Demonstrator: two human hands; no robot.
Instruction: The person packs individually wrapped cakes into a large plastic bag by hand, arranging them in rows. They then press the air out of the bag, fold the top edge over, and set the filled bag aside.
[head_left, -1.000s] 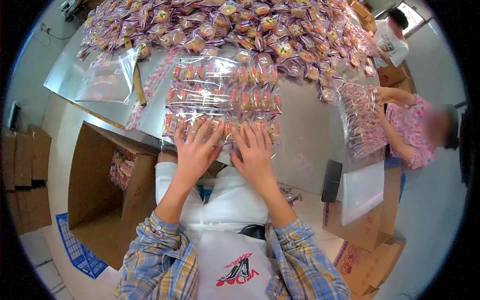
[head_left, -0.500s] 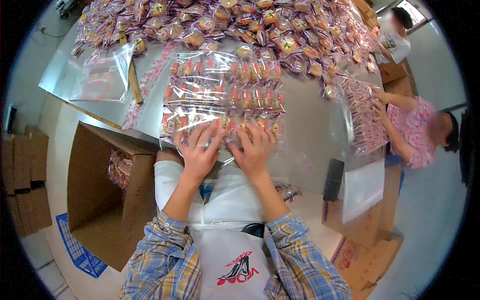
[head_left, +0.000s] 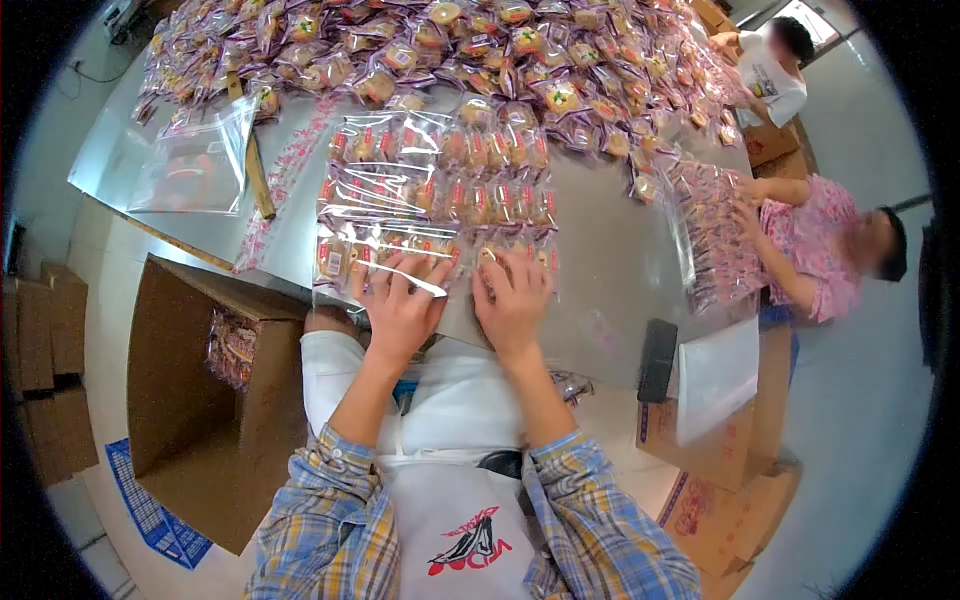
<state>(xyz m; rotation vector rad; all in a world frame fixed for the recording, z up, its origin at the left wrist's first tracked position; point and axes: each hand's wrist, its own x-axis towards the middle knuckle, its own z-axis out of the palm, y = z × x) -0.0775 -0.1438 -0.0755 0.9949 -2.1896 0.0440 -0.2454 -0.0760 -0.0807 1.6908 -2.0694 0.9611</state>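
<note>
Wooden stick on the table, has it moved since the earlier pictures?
No, no visible shift: the wooden stick keeps its place beside the red-patterned strip on the table; only the camera view moved.

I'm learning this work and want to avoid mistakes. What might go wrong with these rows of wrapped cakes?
Squashing: the left hand and right hand have fingers on the nearest row of wrapped cakes, so pressing too hard might crush some.
Falling: that row lies close to the near edge of the table, so a pull toward the body could tip a few off.
Mixing: the loose heap lies just behind the farthest row and might slide into it if bumped.
</note>
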